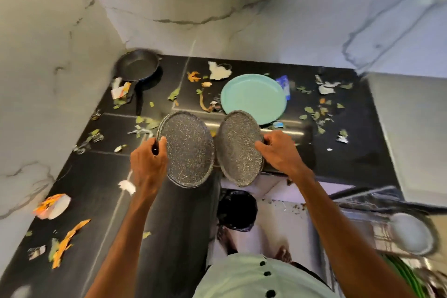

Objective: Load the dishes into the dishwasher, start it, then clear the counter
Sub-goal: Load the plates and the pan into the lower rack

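Left hand (148,164) and right hand (278,152) each pinch a speckled plate (188,150) by its rim; the plates could knock together or slip.

Scraps (70,239) litter the counter (350,152). A turquoise plate (254,97) takes the middle back, a frying pan (136,65) the left corner. Left hand (147,164) and right hand (280,152) each grip a speckled plate (188,150) over the front edge; bare counter lies to their right.

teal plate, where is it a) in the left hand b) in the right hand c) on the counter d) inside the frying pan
c: the teal plate lies on the black counter; the left hand grips the left speckled plate, the right hand the right speckled plate.
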The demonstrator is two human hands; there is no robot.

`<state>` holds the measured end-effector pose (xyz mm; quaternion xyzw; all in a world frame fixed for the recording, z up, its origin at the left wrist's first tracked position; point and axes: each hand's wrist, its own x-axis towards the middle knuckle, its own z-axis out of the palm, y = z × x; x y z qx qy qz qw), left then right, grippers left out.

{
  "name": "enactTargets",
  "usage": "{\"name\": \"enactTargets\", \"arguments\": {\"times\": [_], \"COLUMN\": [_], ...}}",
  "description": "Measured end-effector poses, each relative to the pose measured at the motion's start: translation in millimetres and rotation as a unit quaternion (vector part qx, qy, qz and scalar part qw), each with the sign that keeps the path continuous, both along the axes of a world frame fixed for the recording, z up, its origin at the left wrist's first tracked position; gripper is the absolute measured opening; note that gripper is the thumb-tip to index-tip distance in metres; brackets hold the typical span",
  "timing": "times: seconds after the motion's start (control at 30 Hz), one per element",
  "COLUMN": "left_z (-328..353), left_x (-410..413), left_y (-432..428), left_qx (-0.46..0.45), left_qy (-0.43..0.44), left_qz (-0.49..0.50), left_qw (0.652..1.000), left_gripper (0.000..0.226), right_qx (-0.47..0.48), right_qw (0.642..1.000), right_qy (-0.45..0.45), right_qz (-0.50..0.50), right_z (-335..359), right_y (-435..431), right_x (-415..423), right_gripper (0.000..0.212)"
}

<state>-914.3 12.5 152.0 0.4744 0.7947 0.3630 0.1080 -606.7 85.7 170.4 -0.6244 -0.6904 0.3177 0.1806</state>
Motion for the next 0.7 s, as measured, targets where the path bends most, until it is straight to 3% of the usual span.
{"name": "enactTargets", "arguments": {"times": [0.13,0.37,0.7], "left_z": [23.7,57.5,33.5], "left_x": [68.5,206.3,416.7], "left_y": [26.5,43.1,16.8], "left_qx": [0.01,0.045,0.006], "left_qy": [0.061,0.095,0.157], "left_qz": [-0.132,-0.305,-0.555], "left_qw": [0.989,0.947,0.817], "left_gripper": [0.036,0.036,0.035], "right_qx": [0.022,0.02,-0.054], "right_qw": [0.998,0.98,0.948], "right_qy": [-0.015,-0.078,-0.074], "right_qz": [-0.05,-0.181,-0.304], "right_z": [15.3,25.3,-9.6], "right_y": [-8.0,-61.5,-170.0], "right_x": [65.5,200.1,372.7], "right_gripper": [0.037,0.032,0.035]}}
